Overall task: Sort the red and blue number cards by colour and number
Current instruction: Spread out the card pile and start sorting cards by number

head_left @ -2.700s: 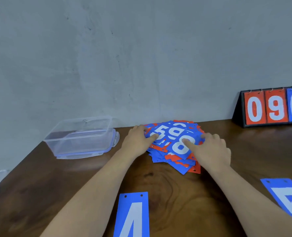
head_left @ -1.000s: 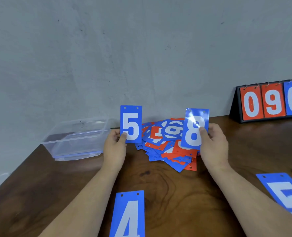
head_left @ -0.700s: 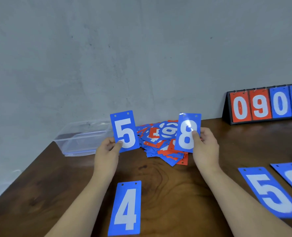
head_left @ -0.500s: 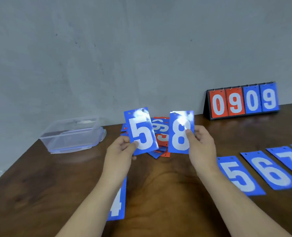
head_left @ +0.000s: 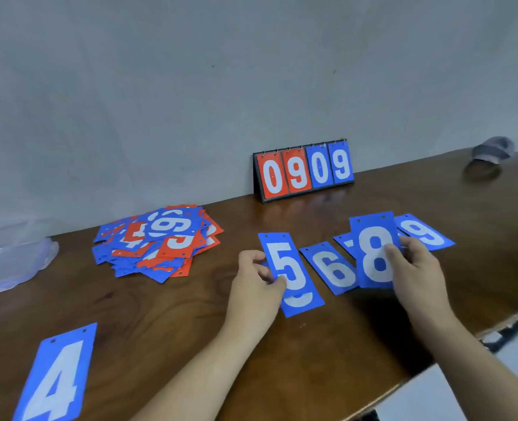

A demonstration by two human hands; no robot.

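Blue number cards lie in a row on the wooden bench (head_left: 160, 323): a lying 5 card (head_left: 300, 302), a 6 card (head_left: 332, 268), a half-covered card (head_left: 347, 243) and a 9 card (head_left: 424, 232). The left hand (head_left: 253, 287) pinches a second blue 5 card (head_left: 285, 262) in its fingers (head_left: 277, 282) just over the lying one. The right hand (head_left: 415, 271) pinches a blue 8 card (head_left: 374, 253) over the half-covered card. A mixed red and blue pile (head_left: 157, 241) sits further left, a blue 4 card (head_left: 57, 378) nearer, and a flip scoreboard (head_left: 303, 171) by the wall.
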